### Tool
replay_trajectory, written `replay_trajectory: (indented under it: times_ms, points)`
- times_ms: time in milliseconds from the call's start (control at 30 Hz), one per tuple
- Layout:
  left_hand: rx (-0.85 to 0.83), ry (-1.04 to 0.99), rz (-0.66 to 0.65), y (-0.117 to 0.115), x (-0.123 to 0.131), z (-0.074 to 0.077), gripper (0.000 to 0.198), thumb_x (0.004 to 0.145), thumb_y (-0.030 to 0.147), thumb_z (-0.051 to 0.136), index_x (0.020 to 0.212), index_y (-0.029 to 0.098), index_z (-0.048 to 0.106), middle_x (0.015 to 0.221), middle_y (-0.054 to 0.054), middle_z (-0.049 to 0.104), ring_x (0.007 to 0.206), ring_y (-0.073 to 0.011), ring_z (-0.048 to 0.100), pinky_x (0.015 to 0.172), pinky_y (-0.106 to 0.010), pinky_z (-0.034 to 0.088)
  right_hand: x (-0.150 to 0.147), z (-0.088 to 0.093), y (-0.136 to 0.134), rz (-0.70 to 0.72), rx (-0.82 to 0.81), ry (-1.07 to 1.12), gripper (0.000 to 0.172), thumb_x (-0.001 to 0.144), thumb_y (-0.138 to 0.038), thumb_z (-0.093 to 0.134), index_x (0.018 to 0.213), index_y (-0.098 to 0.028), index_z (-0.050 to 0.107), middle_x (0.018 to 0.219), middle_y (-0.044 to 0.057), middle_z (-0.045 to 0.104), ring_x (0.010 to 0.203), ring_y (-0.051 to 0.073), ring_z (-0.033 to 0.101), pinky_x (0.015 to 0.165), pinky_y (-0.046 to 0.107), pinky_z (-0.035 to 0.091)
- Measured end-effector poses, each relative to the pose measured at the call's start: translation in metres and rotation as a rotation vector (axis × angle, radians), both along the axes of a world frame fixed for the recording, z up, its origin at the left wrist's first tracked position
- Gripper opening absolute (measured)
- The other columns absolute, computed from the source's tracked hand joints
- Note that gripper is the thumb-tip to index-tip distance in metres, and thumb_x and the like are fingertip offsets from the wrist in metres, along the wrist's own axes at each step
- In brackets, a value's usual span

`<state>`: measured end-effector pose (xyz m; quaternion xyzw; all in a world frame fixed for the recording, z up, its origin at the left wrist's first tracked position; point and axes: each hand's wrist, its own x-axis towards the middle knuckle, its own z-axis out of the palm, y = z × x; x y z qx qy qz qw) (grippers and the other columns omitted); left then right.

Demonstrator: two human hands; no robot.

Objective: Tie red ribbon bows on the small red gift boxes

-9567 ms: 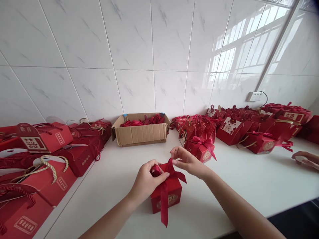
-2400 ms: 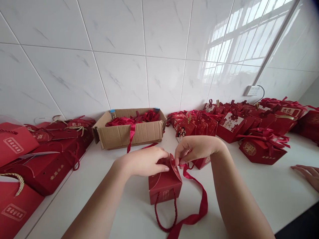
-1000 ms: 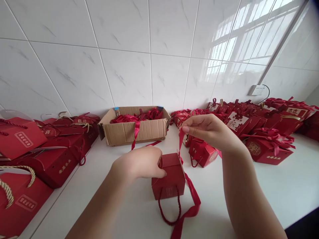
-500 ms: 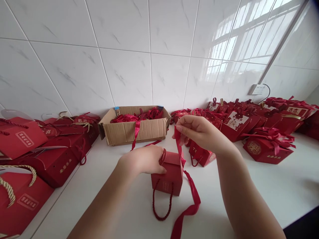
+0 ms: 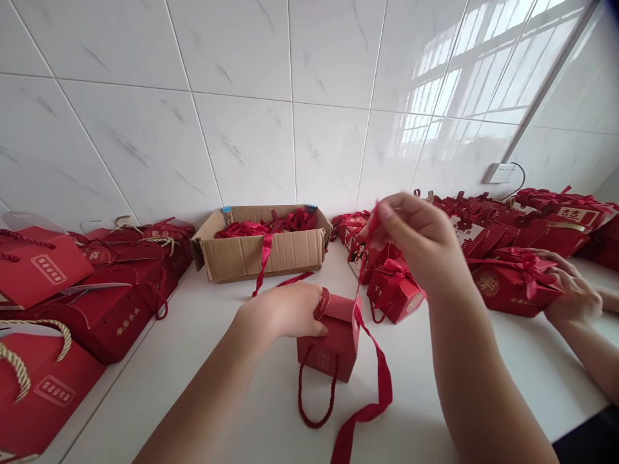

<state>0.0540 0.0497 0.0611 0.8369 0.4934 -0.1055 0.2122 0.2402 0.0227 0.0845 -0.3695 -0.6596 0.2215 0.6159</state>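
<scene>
A small red gift box (image 5: 329, 348) with a twisted rope handle stands on the white tabletop. My left hand (image 5: 290, 310) is closed over its left and upper part, fingertips hidden behind it. From the box's right side a red ribbon (image 5: 383, 380) runs down toward the front edge. Its other end rises from the box to my right hand (image 5: 411, 225), which pinches it between thumb and fingers above and to the right of the box. The right fingertips are slightly blurred.
A cardboard carton (image 5: 261, 258) of red ribbons stands against the tiled wall. Red boxes (image 5: 120, 309) crowd the left. Behind my right hand sits a small bowed box (image 5: 394, 293). Another person's hands (image 5: 575, 293) hold a hexagonal box (image 5: 515, 283) at the right.
My right hand has moved up and right, drawing the ribbon taut. The gift box has shifted slightly right under my left hand. Another person's hands have appeared at the hexagonal box.
</scene>
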Motion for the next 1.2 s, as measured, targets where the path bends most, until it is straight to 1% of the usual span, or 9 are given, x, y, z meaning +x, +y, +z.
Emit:
replay_trajectory:
  times_ms: [167,267,333,400,467,567,633,833,1200]
  points:
    - [0.052,-0.043,0.007,0.006,-0.015,0.003,0.026,0.069,0.048,0.052,0.072,0.022,0.051,0.074,-0.001,0.058,0.055,-0.0149,0.048,0.045,-0.026,0.028,0.014,0.010,-0.013,-0.232,0.482,0.428,0.015,0.086,-0.020,0.053,0.073,-0.025,0.059,0.068,-0.002,0.051,0.060,0.011,0.055,0.053,0.025,0.042]
    - [0.064,-0.056,0.017,0.006,-0.024,0.009,0.029,0.074,0.050,0.047,0.067,0.022,0.051,0.067,0.000,0.053,0.048,-0.0123,0.040,0.043,-0.027,0.024,0.026,0.014,-0.022,-0.367,0.573,0.499,0.018,0.087,-0.025,0.051,0.072,-0.029,0.061,0.080,-0.001,0.054,0.076,0.015,0.059,0.060,0.028,0.043]
    - [0.053,-0.054,0.012,0.007,-0.028,0.013,0.032,0.076,0.050,0.045,0.064,0.021,0.051,0.062,0.000,0.050,0.046,-0.0115,0.035,0.043,-0.027,0.022,0.029,0.013,-0.026,-0.431,0.495,0.411,0.016,0.088,-0.033,0.048,0.078,-0.031,0.061,0.085,0.000,0.056,0.082,0.018,0.060,0.062,0.031,0.043]
    - [0.021,-0.054,0.008,0.009,-0.031,0.015,0.034,0.076,0.051,0.046,0.064,0.020,0.054,0.063,-0.001,0.053,0.047,-0.0117,0.037,0.044,-0.027,0.024,0.027,0.010,-0.025,-0.359,0.338,0.249,0.013,0.088,-0.036,0.049,0.085,-0.029,0.060,0.075,0.001,0.054,0.072,0.018,0.058,0.057,0.030,0.042]
    - [-0.015,-0.062,0.000,0.011,-0.033,0.015,0.035,0.076,0.052,0.046,0.067,0.020,0.058,0.070,-0.003,0.059,0.051,-0.0136,0.045,0.046,-0.027,0.028,0.021,0.006,-0.019,-0.137,0.103,0.042,0.011,0.086,-0.034,0.054,0.092,-0.025,0.058,0.065,-0.001,0.050,0.059,0.013,0.052,0.052,0.026,0.039]
    - [-0.041,-0.073,-0.018,0.015,-0.035,0.014,0.036,0.077,0.052,0.045,0.071,0.020,0.062,0.077,-0.005,0.065,0.062,-0.0174,0.054,0.052,-0.027,0.034,0.007,-0.006,0.000,0.226,-0.300,-0.301,0.019,0.082,-0.034,0.059,0.095,-0.022,0.053,0.065,-0.002,0.054,0.055,0.011,0.048,0.049,0.023,0.037]
    - [-0.058,-0.073,-0.018,0.016,-0.036,0.013,0.037,0.078,0.052,0.045,0.073,0.020,0.063,0.079,-0.005,0.067,0.067,-0.0192,0.058,0.055,-0.027,0.036,-0.005,-0.017,0.014,0.309,-0.469,-0.493,0.017,0.083,-0.033,0.056,0.094,-0.021,0.050,0.068,-0.002,0.057,0.056,0.010,0.048,0.049,0.022,0.037]
    - [-0.099,-0.073,0.000,0.014,-0.036,0.016,0.034,0.080,0.049,0.045,0.077,0.021,0.063,0.086,-0.003,0.070,0.074,-0.0198,0.061,0.058,-0.027,0.039,-0.029,-0.042,0.034,0.295,-0.513,-0.702,0.008,0.084,-0.028,0.047,0.089,-0.021,0.046,0.063,-0.004,0.055,0.052,0.010,0.042,0.048,0.021,0.033]
    - [-0.090,-0.041,-0.005,0.012,-0.034,0.018,0.031,0.081,0.046,0.044,0.073,0.021,0.060,0.085,-0.002,0.071,0.075,-0.0193,0.062,0.058,-0.026,0.039,-0.035,-0.042,0.031,0.319,-0.518,-0.641,0.008,0.084,-0.025,0.049,0.090,-0.021,0.046,0.081,0.002,0.067,0.066,0.013,0.057,0.059,0.025,0.042]
